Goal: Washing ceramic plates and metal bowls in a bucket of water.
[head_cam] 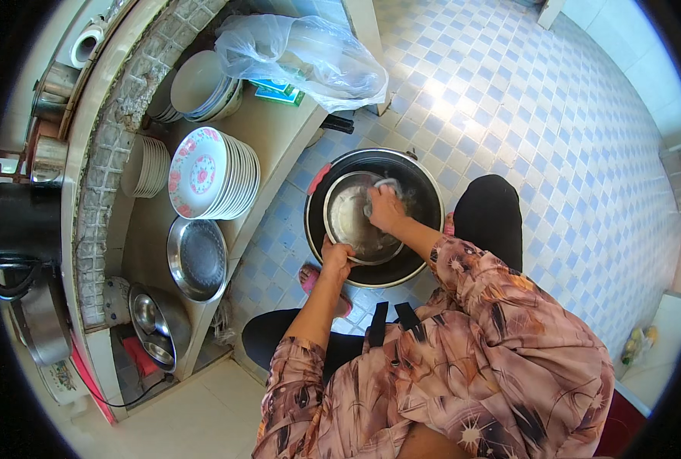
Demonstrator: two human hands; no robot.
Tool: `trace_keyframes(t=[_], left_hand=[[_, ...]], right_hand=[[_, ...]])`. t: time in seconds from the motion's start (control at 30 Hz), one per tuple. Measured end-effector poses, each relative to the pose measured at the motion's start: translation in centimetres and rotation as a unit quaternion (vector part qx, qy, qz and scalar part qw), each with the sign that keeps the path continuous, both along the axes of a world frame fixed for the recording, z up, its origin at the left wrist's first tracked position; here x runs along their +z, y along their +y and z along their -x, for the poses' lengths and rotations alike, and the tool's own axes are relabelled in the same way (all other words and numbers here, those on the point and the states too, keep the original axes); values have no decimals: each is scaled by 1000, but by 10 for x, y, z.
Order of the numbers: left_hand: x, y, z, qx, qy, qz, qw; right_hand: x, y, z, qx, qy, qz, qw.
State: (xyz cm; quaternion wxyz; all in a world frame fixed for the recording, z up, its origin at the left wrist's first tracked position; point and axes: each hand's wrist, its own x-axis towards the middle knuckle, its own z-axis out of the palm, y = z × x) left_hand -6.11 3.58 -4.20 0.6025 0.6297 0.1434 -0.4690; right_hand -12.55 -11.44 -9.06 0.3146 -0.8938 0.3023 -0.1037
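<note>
A round metal basin [346, 212] sits tilted inside a large black pan [423, 241] on the tiled floor between my feet. The pan has a bright rim and a red grip [318, 179] at its upper left. My left hand [337, 257] is closed around the near-left rim of the basin. Over the basin's inner right side, my right hand [387, 209] presses a whitish scrubbing cloth or pad [388, 185] against the metal. The fingers and glare hide much of that cloth, so its exact kind is unclear. The basin's inside looks wet.
On a low shelf [271, 143] at left stand stacked flowered plates [201, 172], bowls [201, 86], a steel dish [197, 259] and a steel basin [177, 315]. A clear plastic bag [317, 57] overhangs the shelf's far end. Blue-and-white floor tiles [552, 143] stretch to the right.
</note>
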Motion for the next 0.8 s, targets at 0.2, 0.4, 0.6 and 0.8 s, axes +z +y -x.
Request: trace_keyframes(t=[0.2, 0.4, 0.6, 0.8], left_hand=[[-19, 2, -4, -23, -79, -13, 996], [-1, -15, -11, -68, -30, -85, 994], [-50, -4, -13, -93, 66, -89, 989], [-37, -16, -3, -163, 46, -62, 983]], right_hand=[[-12, 40, 17, 16, 207, -174, 963], [-11, 49, 14, 204, 17, -325, 923], [10, 76, 23, 186, 169, -177, 952], [-26, 49, 32, 150, 186, -148, 960]])
